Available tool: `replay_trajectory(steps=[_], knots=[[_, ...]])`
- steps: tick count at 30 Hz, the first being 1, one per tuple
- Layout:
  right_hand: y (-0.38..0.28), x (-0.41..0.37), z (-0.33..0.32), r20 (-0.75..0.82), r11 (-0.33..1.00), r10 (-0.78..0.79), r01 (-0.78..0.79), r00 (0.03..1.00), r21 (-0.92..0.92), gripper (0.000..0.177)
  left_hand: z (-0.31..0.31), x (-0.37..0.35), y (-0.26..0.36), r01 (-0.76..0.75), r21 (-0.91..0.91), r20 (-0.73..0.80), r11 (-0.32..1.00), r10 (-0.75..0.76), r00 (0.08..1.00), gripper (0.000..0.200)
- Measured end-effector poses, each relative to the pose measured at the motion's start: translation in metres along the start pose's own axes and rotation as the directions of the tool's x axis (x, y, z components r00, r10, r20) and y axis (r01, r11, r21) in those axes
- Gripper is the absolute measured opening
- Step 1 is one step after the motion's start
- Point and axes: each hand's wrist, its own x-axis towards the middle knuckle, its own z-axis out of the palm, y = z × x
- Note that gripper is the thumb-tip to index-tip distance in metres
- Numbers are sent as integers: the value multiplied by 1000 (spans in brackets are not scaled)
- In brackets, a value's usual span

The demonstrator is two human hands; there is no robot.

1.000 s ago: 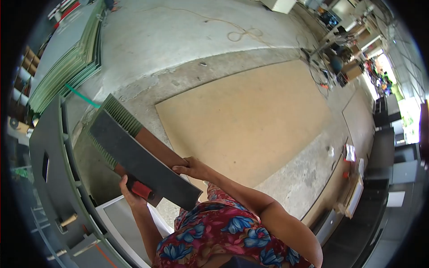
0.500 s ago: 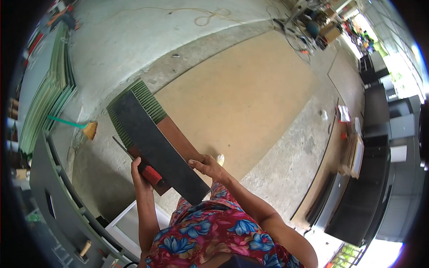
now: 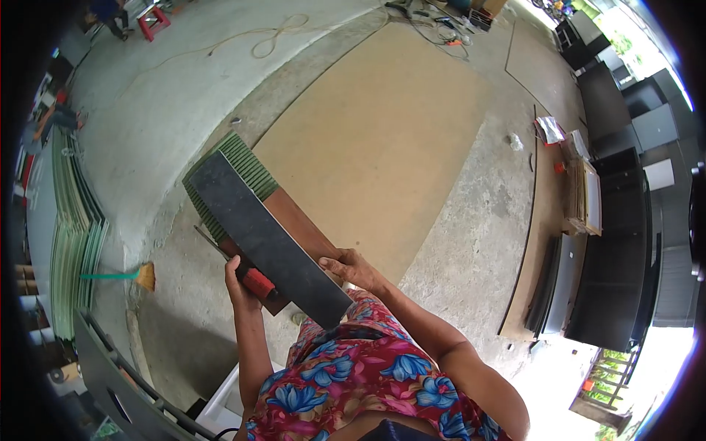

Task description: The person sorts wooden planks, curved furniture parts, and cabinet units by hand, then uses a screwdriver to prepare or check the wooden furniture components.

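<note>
A long dark grey panel (image 3: 261,228) lies tilted in front of my body, on top of a reddish-brown board (image 3: 305,220). Green ribbed material (image 3: 246,162) shows on both sides of the panel's far end. My left hand (image 3: 239,287) wraps the left side of this bundle, next to a red and black object (image 3: 257,282), perhaps a tool handle. A thin dark rod sticks out above that hand. With fingers bent, my right hand (image 3: 351,269) grips the right edge, thumb on the panel. Its fingertips are hidden underneath.
A large tan sheet (image 3: 382,132) covers the floor ahead. Left stand stacked green-edged sheets (image 3: 70,220) and a broom (image 3: 143,277). Dark cabinets (image 3: 610,250) and leaning panels line the right side. A cable (image 3: 276,37) lies on the floor. At upper left are a red stool (image 3: 153,22) and people.
The view has turned and shifted, bringing the red stool and people at upper left into sight. Both hands keep their hold on the bundle, which stays at nearly the same angle.
</note>
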Motion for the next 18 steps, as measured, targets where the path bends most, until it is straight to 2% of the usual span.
replay_trajectory(steps=[2, 7, 8, 10, 12, 14, 16, 18], knots=[[-1, 2, -32, -27, 999, -7, 6, 1000, -42, 61, 36, 8, -11, 20, 5, 40, 1000, -20, 999, 43], [-5, -4, -91, -115, 985, 55, -73, 992, -158, 63, 82, 45, -42, 78, 31, 109, 996, -81, 991, 43], [-5, -8, -98, -158, 994, 11, -28, 987, -107, 63, 90, 51, -49, 86, 32, 129, 996, -90, 988, 43], [-15, -17, -112, -163, 995, 76, -86, 984, -54, 63, 109, 59, -59, 109, 89, 34, 990, -112, 993, 37], [-17, -28, -123, -160, 997, 28, -40, 987, -73, 63, 118, 70, -73, 96, 170, -45, 981, -89, 995, 34], [-21, -38, -130, -169, 996, 22, -35, 985, -80, 61, 123, 82, -86, 167, 181, -4, 969, -169, 986, 34], [-24, -48, -133, -192, 994, 70, -86, 979, -74, 58, 139, 87, -99, 173, 221, -18, 960, -173, 985, 37], [-21, -47, -131, -246, 993, 40, -67, 968, -101, 55, 150, 94, -104, 221, 262, -20, 939, -223, 975, 36]])
